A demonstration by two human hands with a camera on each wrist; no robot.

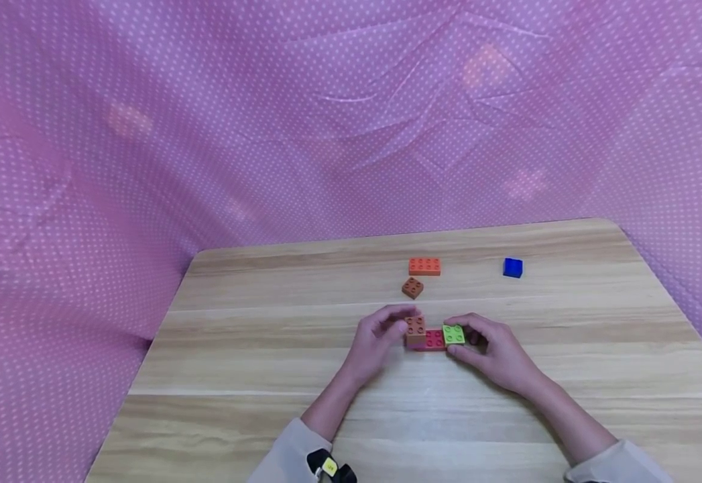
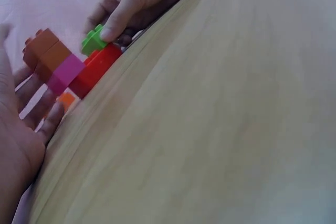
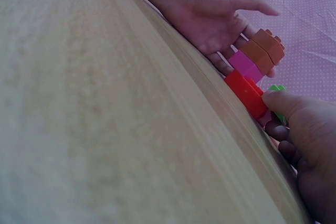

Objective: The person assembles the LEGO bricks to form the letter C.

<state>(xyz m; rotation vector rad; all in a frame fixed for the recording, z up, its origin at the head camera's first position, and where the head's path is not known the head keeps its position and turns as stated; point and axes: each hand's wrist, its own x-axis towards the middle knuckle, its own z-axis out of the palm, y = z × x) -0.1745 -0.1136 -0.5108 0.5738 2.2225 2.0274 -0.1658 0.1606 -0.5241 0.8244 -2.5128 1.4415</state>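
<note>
A red brick (image 1: 434, 340) lies on the table between the two hands. On its left end stands a stack: a pink brick (image 2: 66, 72) with two brown bricks (image 3: 262, 48) above it. My left hand (image 1: 375, 342) is at the stack's left side, its fingers extended behind and against it, the thumb lifted away in the right wrist view. At the red brick's right end, my right hand (image 1: 495, 352) pinches a light green brick (image 1: 454, 334) between thumb and fingers. The green brick sits on or just over the red one; the contact is hard to see.
Behind the hands lie a small brown brick (image 1: 413, 288) and a longer orange brick (image 1: 425, 266). A blue brick (image 1: 512, 267) sits farther right. The wooden table (image 1: 254, 349) meets a pink dotted cloth (image 1: 326, 134) at its back and sides.
</note>
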